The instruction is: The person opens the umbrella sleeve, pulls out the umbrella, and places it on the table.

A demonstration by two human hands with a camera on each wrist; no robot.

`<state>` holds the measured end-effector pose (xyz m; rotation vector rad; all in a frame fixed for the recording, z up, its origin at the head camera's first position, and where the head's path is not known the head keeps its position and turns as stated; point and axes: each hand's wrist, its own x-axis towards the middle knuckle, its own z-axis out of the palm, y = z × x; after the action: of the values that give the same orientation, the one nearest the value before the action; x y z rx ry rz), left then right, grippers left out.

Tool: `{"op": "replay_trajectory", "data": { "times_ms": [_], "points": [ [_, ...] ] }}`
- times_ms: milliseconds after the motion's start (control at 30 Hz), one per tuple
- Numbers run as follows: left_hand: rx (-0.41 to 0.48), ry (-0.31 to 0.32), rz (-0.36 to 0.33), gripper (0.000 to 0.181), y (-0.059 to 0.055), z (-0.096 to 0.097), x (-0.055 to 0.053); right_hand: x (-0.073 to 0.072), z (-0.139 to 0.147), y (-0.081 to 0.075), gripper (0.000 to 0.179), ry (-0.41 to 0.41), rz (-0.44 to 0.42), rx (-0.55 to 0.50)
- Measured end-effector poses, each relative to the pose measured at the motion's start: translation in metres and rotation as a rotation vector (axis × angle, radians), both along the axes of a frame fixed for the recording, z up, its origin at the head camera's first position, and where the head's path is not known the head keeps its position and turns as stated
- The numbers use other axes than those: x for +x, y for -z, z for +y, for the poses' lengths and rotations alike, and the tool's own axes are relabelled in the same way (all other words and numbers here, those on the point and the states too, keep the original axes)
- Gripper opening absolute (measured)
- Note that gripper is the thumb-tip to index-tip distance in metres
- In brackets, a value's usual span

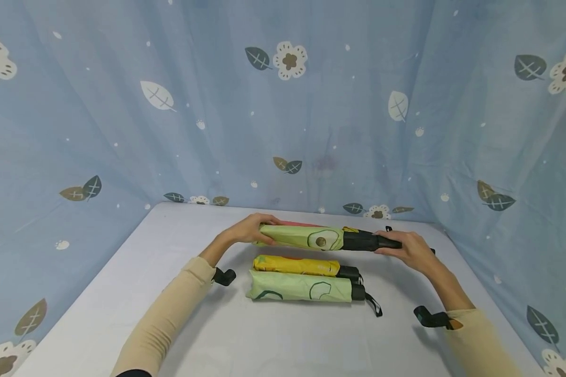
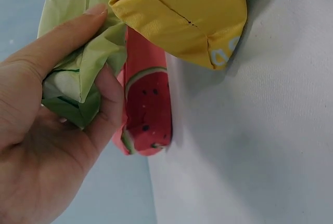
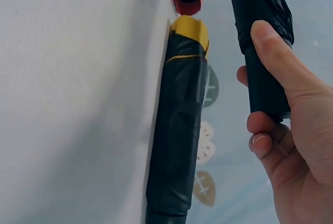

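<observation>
Both hands hold a folded umbrella in a light green avocado-print sleeve [image 1: 292, 235] above the far part of the table. At its left end, my left hand [image 1: 254, 229] grips the loose end of the sleeve, thumb on top in the left wrist view. Curled round its black handle [image 3: 265, 78] is my right hand [image 1: 407, 250]. Black fabric shows between sleeve and handle. Nearer on the table, a yellow-sleeved umbrella [image 1: 297, 265] and another green avocado-print umbrella [image 1: 302, 287] lie side by side, black ends to the right.
Behind the held umbrella lie a red watermelon-print sleeve [image 2: 148, 104] and a dark umbrella with a yellow band [image 3: 177, 125], partly hidden in the head view. A white cloth covers the table [image 1: 273, 340]. Blue patterned curtains [image 1: 330, 115] enclose its back and sides.
</observation>
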<state>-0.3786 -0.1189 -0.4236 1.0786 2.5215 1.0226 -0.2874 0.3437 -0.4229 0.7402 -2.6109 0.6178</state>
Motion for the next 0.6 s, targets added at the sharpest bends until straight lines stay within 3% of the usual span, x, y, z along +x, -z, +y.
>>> {"op": "replay_trajectory", "data": {
  "times_ms": [233,600],
  "points": [
    [0.007,-0.004,-0.011,0.057,0.001,-0.005,0.002,0.003,0.007,0.0,0.046,-0.027,-0.012,-0.019],
    [0.031,0.009,0.013,0.055,-0.003,-0.004,-0.002,0.01,0.026,-0.006,0.047,0.056,-0.03,0.006]
  ]
}}
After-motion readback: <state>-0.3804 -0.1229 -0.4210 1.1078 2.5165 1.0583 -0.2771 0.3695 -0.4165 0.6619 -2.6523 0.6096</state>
